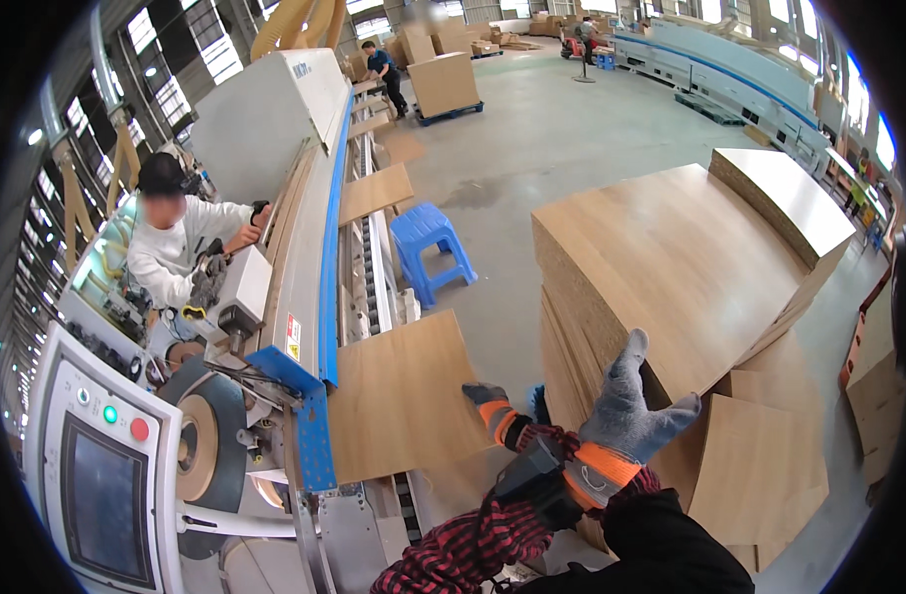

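Note:
My left hand (491,404), in a dark glove with an orange cuff, reaches to the right edge of a wood-grain panel (399,396). Its fingers look stretched out over that edge; whether they press on it I cannot tell. The panel lies flat with its left side at the blue guard of a long machine (314,247). My right hand (636,406), in a grey glove with an orange cuff, is open with fingers spread. It is beside the near corner of a tall stack of wood-grain panels (671,257) and holds nothing.
A blue plastic stool (430,247) stands between machine and stack. At left are a control panel with a screen (106,485) and a person in white (181,238) leaning over the machine. More panels (760,465) lean at the right. Farther off, another person (382,74) stands by boxes.

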A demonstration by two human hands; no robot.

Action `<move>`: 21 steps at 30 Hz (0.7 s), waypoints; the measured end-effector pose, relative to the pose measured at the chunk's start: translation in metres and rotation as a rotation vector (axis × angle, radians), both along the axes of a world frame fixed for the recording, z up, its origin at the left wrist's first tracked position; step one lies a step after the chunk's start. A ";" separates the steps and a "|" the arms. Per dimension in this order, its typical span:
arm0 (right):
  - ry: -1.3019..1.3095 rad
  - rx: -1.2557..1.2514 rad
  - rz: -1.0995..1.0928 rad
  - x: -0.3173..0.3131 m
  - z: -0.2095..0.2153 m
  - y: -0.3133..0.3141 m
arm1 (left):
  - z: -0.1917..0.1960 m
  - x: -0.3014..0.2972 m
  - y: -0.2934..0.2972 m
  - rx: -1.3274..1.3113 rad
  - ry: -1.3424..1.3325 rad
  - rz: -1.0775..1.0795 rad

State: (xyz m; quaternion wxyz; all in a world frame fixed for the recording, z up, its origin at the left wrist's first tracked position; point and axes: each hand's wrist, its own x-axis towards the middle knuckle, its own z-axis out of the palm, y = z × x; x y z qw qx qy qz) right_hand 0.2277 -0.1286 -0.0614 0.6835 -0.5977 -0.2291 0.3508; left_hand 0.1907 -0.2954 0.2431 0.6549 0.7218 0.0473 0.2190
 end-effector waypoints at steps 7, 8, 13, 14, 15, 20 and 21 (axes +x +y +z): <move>-0.224 -0.187 -0.103 0.043 -0.008 0.064 | -0.014 0.013 0.008 0.037 -0.219 0.193; -0.245 -0.209 -0.114 0.048 -0.009 0.070 | -0.013 0.015 0.012 -0.104 -0.160 0.138; -0.222 -0.123 -0.197 0.045 -0.005 0.055 | 0.005 0.025 0.053 -0.513 0.456 -0.219; -0.160 -0.050 -0.203 0.037 -0.003 0.039 | 0.010 0.028 0.055 -0.499 0.466 -0.160; -0.060 0.044 -0.197 0.025 0.001 0.018 | 0.014 0.030 0.054 -0.518 0.475 -0.124; 0.609 0.518 -0.044 -0.034 0.028 -0.137 | 0.021 -0.006 0.039 -0.700 0.421 -0.029; 0.693 0.595 0.014 -0.037 0.034 -0.169 | 0.018 -0.032 0.036 -0.735 0.318 -0.075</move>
